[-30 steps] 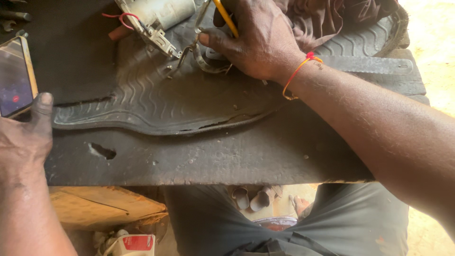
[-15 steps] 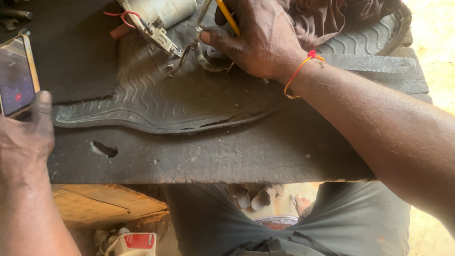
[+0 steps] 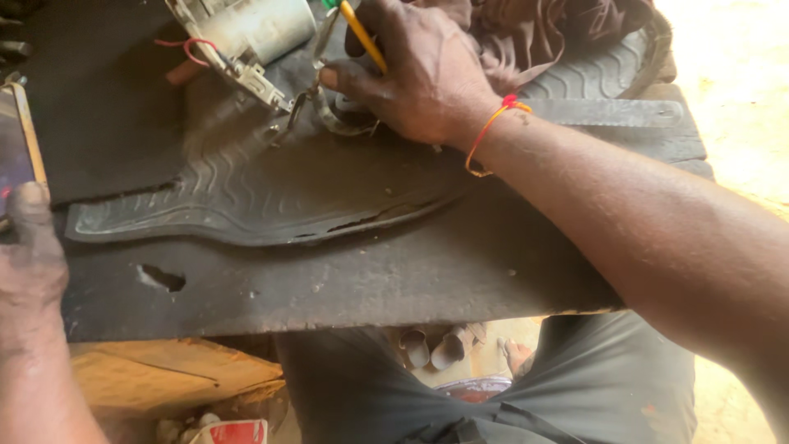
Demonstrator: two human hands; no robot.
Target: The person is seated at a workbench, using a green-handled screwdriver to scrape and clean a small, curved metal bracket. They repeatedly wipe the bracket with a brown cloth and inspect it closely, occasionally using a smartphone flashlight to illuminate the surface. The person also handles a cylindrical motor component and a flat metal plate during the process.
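My right hand rests at the top middle of a ridged black rubber mat, gripping a yellow-handled tool with its fingers beside a bent metal clip. A red and orange thread band circles that wrist. Just left of the hand lies a grey metal part with red wires. My left hand is at the left edge, its thumb against a phone with a lit screen.
A dark worn workbench board carries the mat and has a chipped hole at its front left. A brown cloth lies at the back right. Below the bench are my grey-trousered legs, a wooden board and small metal sleeves.
The view has shifted slightly; my right hand and the tool stay at the clip, and my left hand keeps its hold on the phone.
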